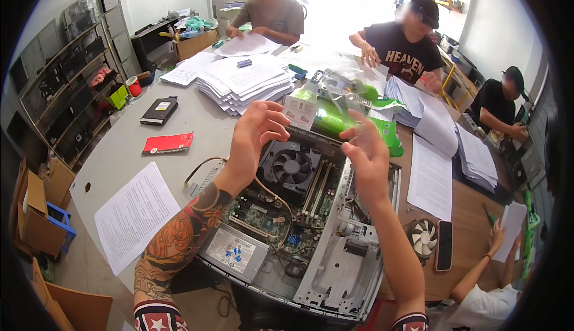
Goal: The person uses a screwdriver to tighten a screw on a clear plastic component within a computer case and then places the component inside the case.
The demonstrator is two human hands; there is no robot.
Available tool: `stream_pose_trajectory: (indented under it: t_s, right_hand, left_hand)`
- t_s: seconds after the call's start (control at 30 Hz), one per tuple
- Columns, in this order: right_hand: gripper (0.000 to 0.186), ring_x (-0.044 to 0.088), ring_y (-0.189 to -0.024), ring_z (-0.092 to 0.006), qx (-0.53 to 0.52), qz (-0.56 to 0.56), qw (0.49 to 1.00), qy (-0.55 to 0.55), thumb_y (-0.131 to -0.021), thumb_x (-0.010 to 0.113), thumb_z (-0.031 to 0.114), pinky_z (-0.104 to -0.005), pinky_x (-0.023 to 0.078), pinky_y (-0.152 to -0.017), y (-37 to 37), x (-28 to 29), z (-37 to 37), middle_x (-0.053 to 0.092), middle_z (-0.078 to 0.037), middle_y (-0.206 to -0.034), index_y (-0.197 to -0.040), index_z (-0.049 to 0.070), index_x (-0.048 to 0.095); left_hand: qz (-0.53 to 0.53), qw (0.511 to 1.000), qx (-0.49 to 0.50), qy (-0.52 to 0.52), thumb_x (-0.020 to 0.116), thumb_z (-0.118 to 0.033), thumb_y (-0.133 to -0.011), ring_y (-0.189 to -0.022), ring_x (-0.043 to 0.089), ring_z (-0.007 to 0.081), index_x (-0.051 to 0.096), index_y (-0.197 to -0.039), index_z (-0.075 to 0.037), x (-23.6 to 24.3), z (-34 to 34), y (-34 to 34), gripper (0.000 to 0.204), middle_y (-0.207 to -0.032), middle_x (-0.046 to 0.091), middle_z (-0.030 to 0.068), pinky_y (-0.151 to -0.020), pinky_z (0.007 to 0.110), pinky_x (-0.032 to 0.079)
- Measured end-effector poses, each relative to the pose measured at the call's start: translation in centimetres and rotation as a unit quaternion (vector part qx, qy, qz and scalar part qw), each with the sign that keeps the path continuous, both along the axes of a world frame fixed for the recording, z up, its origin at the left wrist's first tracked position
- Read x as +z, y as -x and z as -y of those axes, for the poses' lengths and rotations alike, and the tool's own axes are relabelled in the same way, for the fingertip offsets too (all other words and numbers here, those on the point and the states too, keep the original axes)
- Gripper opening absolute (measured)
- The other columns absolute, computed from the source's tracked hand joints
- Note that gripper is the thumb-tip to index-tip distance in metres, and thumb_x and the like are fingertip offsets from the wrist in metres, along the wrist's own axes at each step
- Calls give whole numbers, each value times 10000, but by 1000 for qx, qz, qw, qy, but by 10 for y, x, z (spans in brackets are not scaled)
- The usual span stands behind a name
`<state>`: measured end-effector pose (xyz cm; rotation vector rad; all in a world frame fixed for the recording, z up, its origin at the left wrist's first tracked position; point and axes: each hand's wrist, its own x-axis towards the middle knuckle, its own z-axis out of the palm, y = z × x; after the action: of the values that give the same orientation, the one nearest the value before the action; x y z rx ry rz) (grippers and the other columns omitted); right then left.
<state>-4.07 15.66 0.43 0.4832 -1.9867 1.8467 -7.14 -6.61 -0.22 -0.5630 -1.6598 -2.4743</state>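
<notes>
Nearest, an open computer case (394, 181) lies on the desk (113, 178) right in front of the person, below both hands. In its near part sit a silver power supply (234, 252) with a label and, to the right, a metal drive bay (341, 265). Beyond the power supply spreads a green circuit board (254, 211), with a black cooling fan (290, 166) at the far end.

The left hand (248, 143) is raised over the left side of the case, its grip loosely curled and wide, with nothing in it. The right hand (368, 158) is above the right side, thumb and fingers slightly parted; clear plastic (342, 89) shows by its fingertips, but I cannot tell whether the grip has hold of it.

Left of the case lies a printed sheet (136, 214); to the right, a loose fan (422, 238) stands just beside a phone (443, 246). Farther left are a red packet (168, 144) and a black drive (159, 110).

Past the case come green packaging (391, 137) and a thick paper stack (239, 80). Behind the stack, a co-worker (275, 11) handles a sheet.
</notes>
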Motion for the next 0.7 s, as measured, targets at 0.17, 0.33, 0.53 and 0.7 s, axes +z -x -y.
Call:
stream_pose_trajectory:
  t_s: [0.17,0.33,0.53,0.7]
  right_hand:
    - [596,561,-725,-166,-58,-157,967,-191,-732,626,21,-285,477,-641,-12,-1,6,586,-93,-932,-1320,40,534]
    - [637,582,-742,-258,-87,-336,887,-304,-673,623,15,-359,519,-651,-19,10,31,559,-98,-920,-1305,43,548]
    - [641,576,-802,-286,-153,-274,887,-339,-666,652,40,-378,515,-672,-16,3,16,535,-128,-969,-1295,24,531]
    - [600,583,-796,-279,-173,-182,918,-307,-722,698,104,-367,502,-667,-9,-2,13,542,-136,-944,-1288,10,525]
  left_hand:
    - [14,996,10,89,450,-214,-1000,-854,622,172,539,-1184,-16,-6,-12,4,284,-963,625,100,-804,327,492]
    - [82,964,73,241,471,-86,-971,-861,644,164,489,-1274,4,-10,2,-2,316,-992,624,89,-778,301,532]
    - [100,969,-3,224,526,-56,-941,-847,633,128,459,-1325,-13,-29,-21,2,392,-1040,607,87,-735,265,535]
    - [53,981,4,187,539,-37,-921,-833,639,147,440,-1289,-15,-20,-19,-3,381,-1030,605,105,-733,281,542]
